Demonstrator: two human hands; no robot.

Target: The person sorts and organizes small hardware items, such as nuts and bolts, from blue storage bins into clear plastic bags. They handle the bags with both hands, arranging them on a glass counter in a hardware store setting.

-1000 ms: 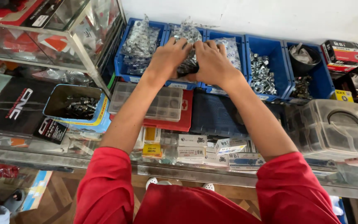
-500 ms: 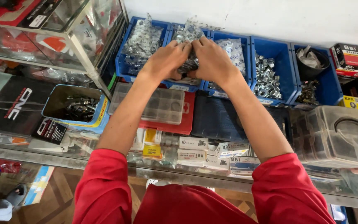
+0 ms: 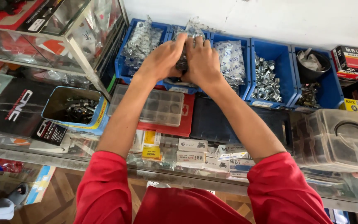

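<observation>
At the desk's far edge, left hand (image 3: 162,58) and right hand (image 3: 201,62) close together around a clear bag of metal parts (image 3: 183,62) over the second blue bin (image 3: 179,88) (best kept upright, gripped evenly).

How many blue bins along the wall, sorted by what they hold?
Blue bins with clear bags of hardware: 3
Blue bin of loose nuts: 1
Blue bin holding a dark bowl: 1
Total: 5

Blue bins (image 3: 275,46), red sleeves (image 3: 104,191), silver nuts (image 3: 264,78)
</observation>
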